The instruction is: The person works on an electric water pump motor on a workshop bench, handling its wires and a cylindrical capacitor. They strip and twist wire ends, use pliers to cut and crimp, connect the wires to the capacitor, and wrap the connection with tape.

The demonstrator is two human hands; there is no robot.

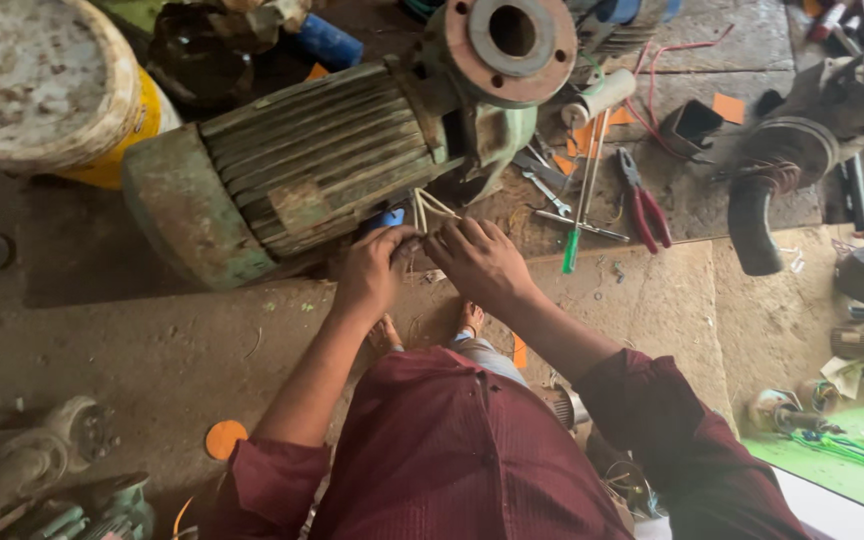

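Both hands' grip meets pale wires beside green motor.

The fingertips of the left hand and right hand are hidden against the motor, so their grip on the pale wires cannot be told. The bucket and the pipe flange are cut off by the top edge.

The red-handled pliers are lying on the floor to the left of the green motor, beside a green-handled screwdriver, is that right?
Not quite. The head view shows the red-handled pliers lying on the floor to the right of the green motor, beside the green-handled screwdriver.
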